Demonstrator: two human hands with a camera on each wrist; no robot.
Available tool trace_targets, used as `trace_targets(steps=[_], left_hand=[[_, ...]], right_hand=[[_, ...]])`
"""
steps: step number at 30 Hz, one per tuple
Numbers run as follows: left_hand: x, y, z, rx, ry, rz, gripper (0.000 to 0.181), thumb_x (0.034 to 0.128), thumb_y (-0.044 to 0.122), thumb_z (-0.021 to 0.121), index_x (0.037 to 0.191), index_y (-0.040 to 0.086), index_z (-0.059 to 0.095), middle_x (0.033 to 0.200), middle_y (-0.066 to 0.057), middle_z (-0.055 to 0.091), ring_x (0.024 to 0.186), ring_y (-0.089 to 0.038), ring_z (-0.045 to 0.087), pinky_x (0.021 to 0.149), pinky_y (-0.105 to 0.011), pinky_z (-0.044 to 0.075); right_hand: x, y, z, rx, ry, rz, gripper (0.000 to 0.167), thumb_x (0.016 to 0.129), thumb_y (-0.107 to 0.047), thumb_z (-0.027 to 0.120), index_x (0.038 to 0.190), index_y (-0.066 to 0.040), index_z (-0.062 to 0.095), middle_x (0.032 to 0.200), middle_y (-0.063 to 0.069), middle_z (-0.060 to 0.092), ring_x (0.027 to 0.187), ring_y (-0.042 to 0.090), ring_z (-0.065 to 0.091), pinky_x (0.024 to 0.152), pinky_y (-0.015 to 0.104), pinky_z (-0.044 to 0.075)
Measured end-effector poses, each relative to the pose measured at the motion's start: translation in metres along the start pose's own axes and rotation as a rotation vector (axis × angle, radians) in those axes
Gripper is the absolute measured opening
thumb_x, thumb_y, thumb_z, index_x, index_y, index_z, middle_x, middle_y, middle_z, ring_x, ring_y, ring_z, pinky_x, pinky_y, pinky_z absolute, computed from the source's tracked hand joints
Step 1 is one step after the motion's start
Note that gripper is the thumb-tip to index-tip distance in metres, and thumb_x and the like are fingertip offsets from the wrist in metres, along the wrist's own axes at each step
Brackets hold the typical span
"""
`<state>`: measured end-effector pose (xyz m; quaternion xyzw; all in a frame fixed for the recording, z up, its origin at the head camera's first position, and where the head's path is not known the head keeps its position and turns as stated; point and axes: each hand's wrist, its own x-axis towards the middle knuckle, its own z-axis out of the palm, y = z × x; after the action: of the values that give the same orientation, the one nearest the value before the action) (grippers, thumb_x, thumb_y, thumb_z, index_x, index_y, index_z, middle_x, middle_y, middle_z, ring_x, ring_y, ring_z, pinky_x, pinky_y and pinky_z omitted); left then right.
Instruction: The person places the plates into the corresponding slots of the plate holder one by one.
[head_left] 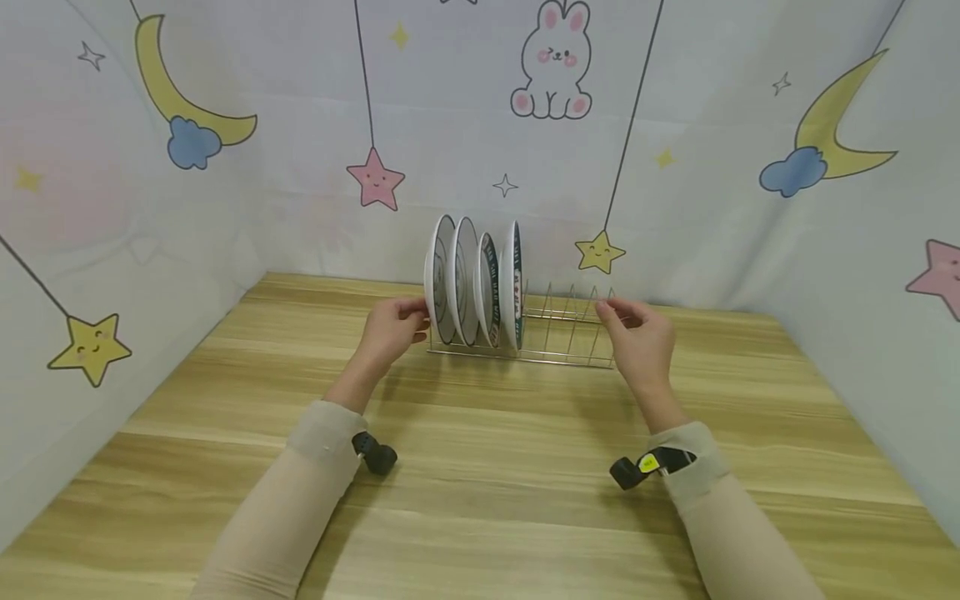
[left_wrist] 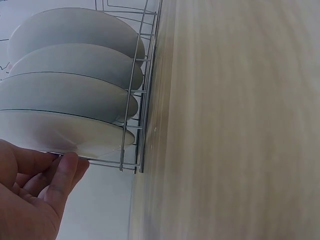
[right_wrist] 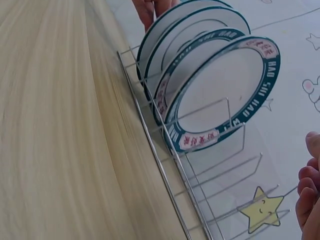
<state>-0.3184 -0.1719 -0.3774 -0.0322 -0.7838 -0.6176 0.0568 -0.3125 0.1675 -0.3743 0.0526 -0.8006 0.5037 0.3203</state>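
A wire dish rack (head_left: 566, 360) stands on the table near the back wall. Several white plates with green, lettered rims stand upright in its left part; the rightmost plate (right_wrist: 225, 92) shows its face. At the rack's left end, my left hand (head_left: 392, 329) pinches the end wire between thumb and fingers, close beside the outermost plate (left_wrist: 65, 132). My right hand (head_left: 641, 337) is at the rack's right end with its fingers loosely bent. In the right wrist view, these fingers (right_wrist: 306, 200) appear slightly apart from the wires, and nothing shows in them.
The wood-grain table (head_left: 495, 492) stretches out in front of the rack. Behind it hangs a white cloth (head_left: 450, 108) printed with stars, moons and a rabbit. Bare wire dividers (right_wrist: 215, 142) rise in the rack's right part.
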Motion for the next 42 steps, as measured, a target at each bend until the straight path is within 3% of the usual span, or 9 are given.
trace_targets(steps=[11,19,26,34,42], left_hand=[[-0.002,-0.001,0.000,-0.005,-0.004,-0.006,0.034,0.1010,-0.001,0.044,0.131,-0.007,0.058,0.123,-0.023,0.064,0.110,-0.033,0.063,0.086,-0.034,0.058],[-0.002,-0.001,-0.001,-0.005,-0.002,-0.009,0.034,0.1013,0.000,0.044,0.131,-0.006,0.058,0.124,-0.022,0.064,0.111,-0.033,0.063,0.086,-0.033,0.058],[-0.002,0.000,-0.001,-0.006,-0.003,-0.006,0.034,0.1016,0.001,0.044,0.132,-0.006,0.058,0.125,-0.022,0.063,0.111,-0.032,0.063,0.086,-0.033,0.058],[-0.002,0.003,0.001,-0.004,0.001,-0.011,0.035,0.1011,0.000,0.044,0.132,-0.006,0.058,0.125,-0.022,0.064,0.110,-0.032,0.063,0.086,-0.033,0.058],[-0.002,0.004,0.001,0.018,-0.002,-0.010,0.036,0.1015,0.001,0.044,0.134,-0.005,0.057,0.127,-0.020,0.063,0.112,-0.031,0.063,0.087,-0.033,0.058]], right_hand=[[0.003,0.016,-0.019,-0.061,-0.008,0.035,0.035,0.092,-0.034,0.071,0.106,-0.003,0.075,0.096,0.011,0.072,0.077,0.012,0.059,0.060,0.016,0.047],[0.004,0.025,-0.029,-0.090,0.007,0.024,0.028,0.092,-0.027,0.072,0.105,-0.002,0.075,0.096,0.012,0.072,0.074,0.010,0.059,0.058,0.013,0.046],[0.005,0.030,-0.024,-0.138,-0.023,0.038,0.029,0.093,-0.029,0.071,0.104,-0.003,0.075,0.096,0.011,0.073,0.077,0.011,0.061,0.061,0.014,0.047],[0.001,0.033,-0.018,-0.166,-0.035,0.059,0.024,0.094,-0.024,0.069,0.098,-0.001,0.076,0.086,0.012,0.073,0.065,0.005,0.062,0.052,0.012,0.048],[0.002,0.035,-0.012,-0.139,-0.029,0.063,0.020,0.095,-0.016,0.068,0.097,0.003,0.075,0.088,0.016,0.073,0.062,0.015,0.066,0.045,0.013,0.046]])
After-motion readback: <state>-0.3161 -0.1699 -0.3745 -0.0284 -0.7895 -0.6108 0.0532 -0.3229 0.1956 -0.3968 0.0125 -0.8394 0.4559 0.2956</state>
